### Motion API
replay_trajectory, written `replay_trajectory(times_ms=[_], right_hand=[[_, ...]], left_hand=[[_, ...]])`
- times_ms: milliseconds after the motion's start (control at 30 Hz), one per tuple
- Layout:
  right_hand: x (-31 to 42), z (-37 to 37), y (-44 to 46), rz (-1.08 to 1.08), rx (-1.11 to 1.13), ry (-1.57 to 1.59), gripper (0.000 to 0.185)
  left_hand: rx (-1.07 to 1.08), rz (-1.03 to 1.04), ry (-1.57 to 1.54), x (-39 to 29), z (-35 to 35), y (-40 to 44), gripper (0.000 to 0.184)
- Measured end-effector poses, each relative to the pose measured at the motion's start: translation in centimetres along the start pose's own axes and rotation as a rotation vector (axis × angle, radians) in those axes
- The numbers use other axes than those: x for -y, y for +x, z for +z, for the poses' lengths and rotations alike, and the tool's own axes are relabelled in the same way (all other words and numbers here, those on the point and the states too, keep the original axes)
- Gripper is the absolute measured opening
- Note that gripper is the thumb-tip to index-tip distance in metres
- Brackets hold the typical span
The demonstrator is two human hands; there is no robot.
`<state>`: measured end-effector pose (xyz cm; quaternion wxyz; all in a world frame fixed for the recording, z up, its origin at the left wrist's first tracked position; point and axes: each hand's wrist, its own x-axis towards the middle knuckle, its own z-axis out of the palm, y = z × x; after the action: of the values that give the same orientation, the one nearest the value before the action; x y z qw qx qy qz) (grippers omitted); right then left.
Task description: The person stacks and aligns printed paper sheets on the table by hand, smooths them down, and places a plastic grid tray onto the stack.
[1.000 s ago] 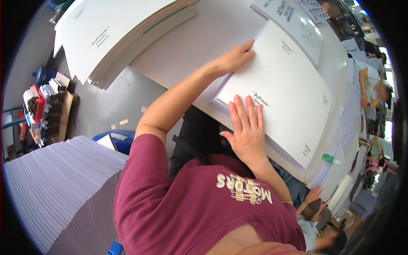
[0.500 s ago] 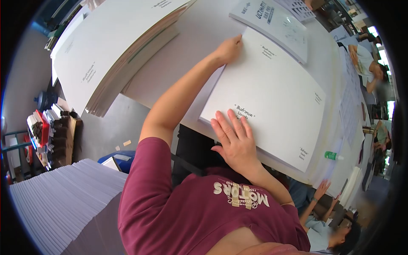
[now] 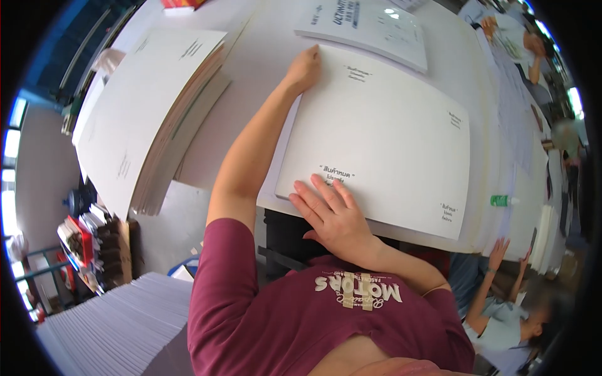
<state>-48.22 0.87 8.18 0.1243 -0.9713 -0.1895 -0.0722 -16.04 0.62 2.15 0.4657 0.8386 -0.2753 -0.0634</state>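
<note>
A large white printed sheet [image 3: 395,138] lies flat on the table in front of me, with small black text near its corners. My left hand [image 3: 305,67] is closed at its far left corner, fingers curled against the edge. Nearer my body, my right hand [image 3: 338,219] rests flat with fingers spread on the near left corner, partly covering the text. Whether one sheet or a thin stack lies under it, I cannot tell. Just beyond the far edge is a white pad with blue lettering [image 3: 370,28].
On the left, a thick stack of printed sheets [image 3: 150,94] overhangs the table [image 3: 251,75]. A green-labelled bottle [image 3: 500,200] stands at the right. Another tall paper stack [image 3: 119,326] is at lower left. A co-worker's hand [image 3: 498,254] is at the table's right side.
The whole view has swung, so the table and sheet appear further left. Both hands keep the same places on the sheet.
</note>
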Motion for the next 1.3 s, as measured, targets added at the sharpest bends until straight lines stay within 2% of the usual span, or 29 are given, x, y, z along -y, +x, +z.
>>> replay_trajectory(times_ms=[67, 133, 167, 233, 300, 333, 467, 700, 833, 967, 1067, 1100, 1233, 1300], right_hand=[[-0.7, -0.9, 0.0, -0.034, 0.027, 0.112, 0.083], [-2.8, -1.9, 0.2, -0.107, 0.064, 0.24, 0.078], [-4.2, -2.2, 0.5, -0.067, 0.038, 0.308, 0.076], [-8.2, -2.7, 1.6, 0.01, -0.024, 0.438, 0.073], [-13.1, -3.4, 3.8, 0.114, -0.1, 0.301, 0.072], [-15.5, -2.7, 4.7, 0.203, -0.155, 0.21, 0.073], [-21.6, -2.3, 5.9, 0.46, 0.042, -0.123, 0.081], [-26.8, -3.5, -1.3, 0.92, 0.027, -0.192, 0.089], [-29.9, -4.7, -5.5, 1.109, 0.023, -0.216, 0.091], [-31.3, -4.5, -8.6, 1.099, -0.066, -0.204, 0.091], [-28.7, -4.6, -11.9, 0.984, -0.067, -0.16, 0.09], [-27.7, -4.2, -13.6, 0.941, -0.06, -0.186, 0.087], [-20.9, -5.1, -20.4, 0.789, -0.031, -0.168, 0.082], [-17.6, -5.5, -23.2, 0.727, -0.036, -0.158, 0.082]], left_hand=[[0.043, -0.012, 0.035, -0.2, -0.3, 0.0, 0.045], [-0.067, 0.138, 0.069, 1.6, 0.7, 0.2, 0.043], [-0.116, 0.218, 0.075, 1.9, 1.1, 0.5, 0.043], [0.045, 0.136, 0.136, -0.1, 0.0, 0.0, 0.046], [0.047, 0.234, 0.21, 0.6, 0.3, 0.8, 0.046], [0.069, 0.199, 0.248, -0.3, 0.0, 0.5, 0.046], [0.089, 0.19, 0.37, -0.8, -0.2, 0.7, 0.046], [0.135, 0.156, 0.357, -1.3, -0.4, 0.4, 0.045], [0.122, 0.155, 0.377, -1.8, -0.4, 0.5, 0.044], [0.187, 0.05, 0.438, -1.9, -0.8, 0.7, 0.045], [0.222, -0.047, 0.143, -1.7, -1.1, 0.1, 0.047], [0.262, -0.195, 0.135, -3.2, -1.6, -0.8, 0.048], [0.364, 0.001, 0.111, -1.2, -3.4, -2.9, 0.05], [0.361, 0.002, 0.183, -2.0, -4.0, -5.2, 0.051]])
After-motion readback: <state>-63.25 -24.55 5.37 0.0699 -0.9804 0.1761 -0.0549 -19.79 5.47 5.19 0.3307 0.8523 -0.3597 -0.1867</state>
